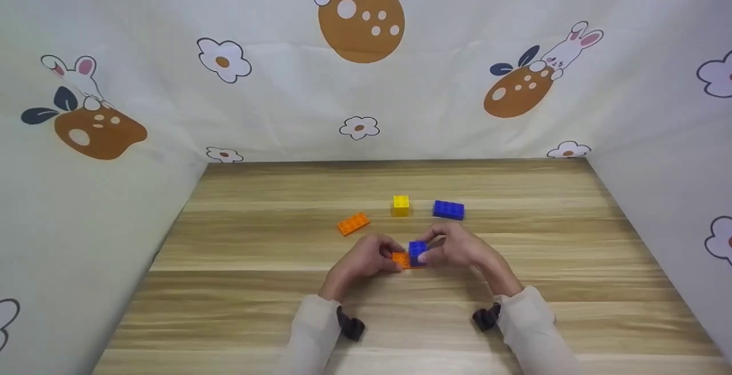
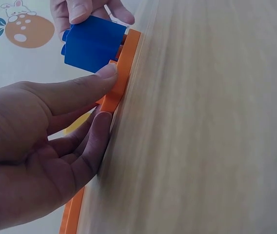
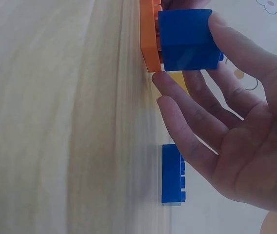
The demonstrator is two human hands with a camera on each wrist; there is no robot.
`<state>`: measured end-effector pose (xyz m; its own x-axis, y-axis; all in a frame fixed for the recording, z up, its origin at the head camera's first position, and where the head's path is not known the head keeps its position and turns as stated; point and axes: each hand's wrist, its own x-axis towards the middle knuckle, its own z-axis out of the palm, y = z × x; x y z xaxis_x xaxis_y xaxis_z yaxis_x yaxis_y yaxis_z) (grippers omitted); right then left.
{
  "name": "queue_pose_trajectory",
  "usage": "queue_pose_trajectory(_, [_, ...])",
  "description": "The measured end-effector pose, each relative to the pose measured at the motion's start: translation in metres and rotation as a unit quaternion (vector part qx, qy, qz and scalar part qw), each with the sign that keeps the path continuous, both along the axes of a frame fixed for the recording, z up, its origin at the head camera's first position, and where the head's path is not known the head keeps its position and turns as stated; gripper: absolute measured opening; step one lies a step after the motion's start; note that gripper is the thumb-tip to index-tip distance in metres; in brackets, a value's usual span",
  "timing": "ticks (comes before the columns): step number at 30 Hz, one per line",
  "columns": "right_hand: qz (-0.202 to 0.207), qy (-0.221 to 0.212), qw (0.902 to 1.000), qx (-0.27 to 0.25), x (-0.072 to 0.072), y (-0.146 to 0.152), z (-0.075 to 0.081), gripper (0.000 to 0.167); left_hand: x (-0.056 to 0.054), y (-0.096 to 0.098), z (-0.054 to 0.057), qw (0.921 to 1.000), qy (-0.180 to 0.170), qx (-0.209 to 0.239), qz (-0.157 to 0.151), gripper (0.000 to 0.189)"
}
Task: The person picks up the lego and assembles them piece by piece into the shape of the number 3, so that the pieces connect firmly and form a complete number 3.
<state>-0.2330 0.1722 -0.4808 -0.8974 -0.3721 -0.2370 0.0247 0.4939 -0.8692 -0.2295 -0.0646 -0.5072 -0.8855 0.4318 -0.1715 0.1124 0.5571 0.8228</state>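
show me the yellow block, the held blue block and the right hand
Yellow block [image 1: 401,204]: head view, studded top.
Held blue block [image 3: 187,35]: right wrist view, smooth side.
Right hand [image 1: 459,246]: head view, back of hand.

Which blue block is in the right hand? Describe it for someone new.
On the wood-grain table, look between the left hand and the right hand. The left hand pinches a flat orange brick; over that brick's right end, the right hand holds the blue block. It is short and held, whereas the longer blue brick lies untouched, farther from the person.
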Motion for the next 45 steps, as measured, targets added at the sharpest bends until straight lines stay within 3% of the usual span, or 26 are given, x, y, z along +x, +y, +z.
queue_pose_trajectory(15, [0.013, 0.008, 0.9999, 0.002, -0.0069, 0.0032, -0.0084, 0.038, 0.0004, 0.0009, 0.0003, 0.9999, -0.01, 0.002, 0.002, 0.029])
queue_pose_trajectory(27, [0.024, 0.017, 0.9988, 0.039, -0.0069, 0.0016, -0.0022, 0.036, 0.0019, 0.0013, -0.0002, 1.0, -0.004, 0.008, 0.004, 0.029])
queue_pose_trajectory(45, [0.053, 0.02, 0.9982, 0.018, -0.0079, 0.0058, -0.0034, 0.039, 0.0019, 0.0018, 0.0009, 0.9998, -0.013, -0.005, 0.01, 0.028])
